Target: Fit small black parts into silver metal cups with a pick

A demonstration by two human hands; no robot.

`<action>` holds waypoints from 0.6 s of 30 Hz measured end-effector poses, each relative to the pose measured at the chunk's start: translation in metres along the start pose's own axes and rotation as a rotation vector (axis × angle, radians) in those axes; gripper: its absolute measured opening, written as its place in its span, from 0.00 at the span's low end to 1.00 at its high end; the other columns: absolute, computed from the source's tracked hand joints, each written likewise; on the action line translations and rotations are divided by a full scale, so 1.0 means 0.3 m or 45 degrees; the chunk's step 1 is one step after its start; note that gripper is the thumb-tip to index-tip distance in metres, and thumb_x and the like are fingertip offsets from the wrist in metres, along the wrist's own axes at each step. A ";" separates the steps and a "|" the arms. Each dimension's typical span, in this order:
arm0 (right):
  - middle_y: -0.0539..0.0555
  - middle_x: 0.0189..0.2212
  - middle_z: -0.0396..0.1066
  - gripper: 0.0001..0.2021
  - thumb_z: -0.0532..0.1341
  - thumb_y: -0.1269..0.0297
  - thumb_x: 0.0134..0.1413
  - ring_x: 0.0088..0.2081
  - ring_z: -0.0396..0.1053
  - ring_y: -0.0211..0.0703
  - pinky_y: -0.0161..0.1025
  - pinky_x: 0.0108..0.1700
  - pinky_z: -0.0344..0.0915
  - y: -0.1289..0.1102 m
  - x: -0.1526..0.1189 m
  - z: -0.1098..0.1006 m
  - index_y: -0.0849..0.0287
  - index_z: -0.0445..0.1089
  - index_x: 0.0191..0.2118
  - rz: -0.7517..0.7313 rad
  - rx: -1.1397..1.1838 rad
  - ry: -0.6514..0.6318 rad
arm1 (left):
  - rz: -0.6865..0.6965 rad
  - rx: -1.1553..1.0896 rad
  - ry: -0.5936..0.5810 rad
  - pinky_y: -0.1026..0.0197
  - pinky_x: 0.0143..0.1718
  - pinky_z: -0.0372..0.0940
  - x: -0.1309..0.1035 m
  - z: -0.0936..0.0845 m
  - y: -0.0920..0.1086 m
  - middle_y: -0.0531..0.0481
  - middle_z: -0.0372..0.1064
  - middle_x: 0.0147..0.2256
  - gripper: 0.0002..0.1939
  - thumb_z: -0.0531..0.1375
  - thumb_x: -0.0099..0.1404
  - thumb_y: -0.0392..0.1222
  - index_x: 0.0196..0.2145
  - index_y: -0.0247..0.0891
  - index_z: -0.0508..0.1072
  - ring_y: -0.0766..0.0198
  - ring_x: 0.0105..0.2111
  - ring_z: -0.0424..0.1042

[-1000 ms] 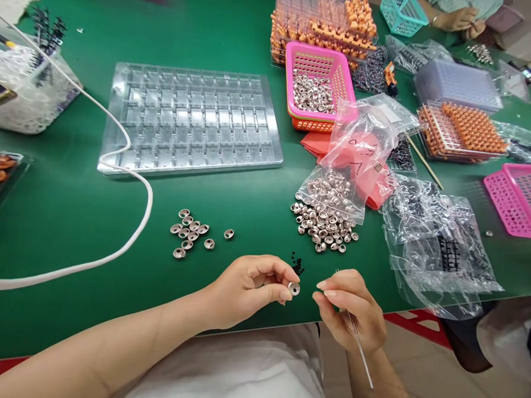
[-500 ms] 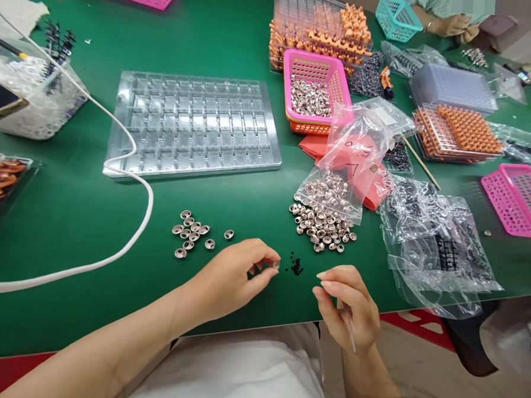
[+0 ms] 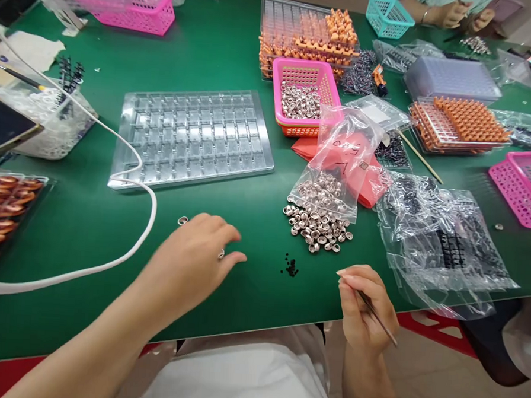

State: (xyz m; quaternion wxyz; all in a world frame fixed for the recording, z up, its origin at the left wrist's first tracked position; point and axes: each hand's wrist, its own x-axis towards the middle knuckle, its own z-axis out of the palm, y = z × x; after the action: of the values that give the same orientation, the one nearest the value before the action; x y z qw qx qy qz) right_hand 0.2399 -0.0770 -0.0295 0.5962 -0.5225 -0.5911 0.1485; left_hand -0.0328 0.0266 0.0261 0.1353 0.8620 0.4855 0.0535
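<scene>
My left hand [image 3: 195, 255] is over the left part of the green table, thumb and index finger spread apart. It covers most of a small group of silver metal cups; one metal cup [image 3: 183, 221] shows beyond the knuckles and another in the gap by the thumb. My right hand [image 3: 369, 305], at the table's front edge, pinches a slim metal tool [image 3: 381, 324] that slants back toward my wrist. Its tip is hidden by the fingers. Between the hands lie tiny black pieces [image 3: 291, 268], and behind them a larger pile of metal cups [image 3: 320, 228], partly under a clear bag [image 3: 339, 149].
A clear compartment tray [image 3: 192, 139] lies behind my left hand, with a white cable [image 3: 151, 217] curving beside it. A pink basket [image 3: 277, 98] holds more cups. Plastic bags [image 3: 445, 244] with black parts lie to the right. Another person's hands [image 3: 455, 16] are at the far right.
My left hand has moved left from beside the black pieces to the small cup group, and its pinched fingers have parted. The right hand has shifted slightly right, still holding the slim tool.
</scene>
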 end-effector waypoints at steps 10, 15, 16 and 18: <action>0.56 0.38 0.73 0.07 0.59 0.71 0.62 0.42 0.71 0.47 0.43 0.36 0.70 -0.015 -0.019 0.006 0.55 0.73 0.43 0.208 0.023 0.131 | 0.426 -0.207 -0.063 0.54 0.37 0.67 0.208 0.224 0.249 0.43 0.73 0.35 0.06 0.60 0.70 0.37 0.39 0.34 0.77 0.53 0.38 0.71; 0.56 0.39 0.72 0.10 0.54 0.68 0.67 0.39 0.69 0.45 0.39 0.32 0.68 -0.013 -0.024 -0.008 0.54 0.73 0.43 0.338 0.178 0.080 | 0.406 -0.210 -0.055 0.55 0.36 0.67 0.217 0.233 0.244 0.42 0.72 0.35 0.12 0.55 0.72 0.36 0.36 0.34 0.77 0.54 0.37 0.71; 0.57 0.39 0.72 0.11 0.52 0.66 0.68 0.38 0.69 0.45 0.39 0.31 0.67 -0.012 -0.020 -0.007 0.54 0.73 0.43 0.342 0.215 0.069 | 0.402 -0.210 -0.052 0.55 0.36 0.67 0.215 0.228 0.244 0.42 0.71 0.35 0.11 0.55 0.72 0.36 0.35 0.34 0.77 0.54 0.37 0.71; 0.58 0.41 0.72 0.15 0.50 0.63 0.70 0.41 0.69 0.47 0.42 0.33 0.68 -0.003 -0.009 -0.001 0.54 0.74 0.45 0.314 0.260 0.064 | 0.400 -0.232 -0.034 0.56 0.36 0.68 0.206 0.214 0.241 0.42 0.72 0.36 0.10 0.57 0.71 0.35 0.35 0.34 0.77 0.55 0.37 0.71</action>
State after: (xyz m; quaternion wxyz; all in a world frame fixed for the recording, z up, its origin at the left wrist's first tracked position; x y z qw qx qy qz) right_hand 0.2391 -0.0798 -0.0302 0.6379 -0.5315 -0.4893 0.2668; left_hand 0.0732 0.0319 -0.0173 0.2092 0.9122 0.3361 0.1062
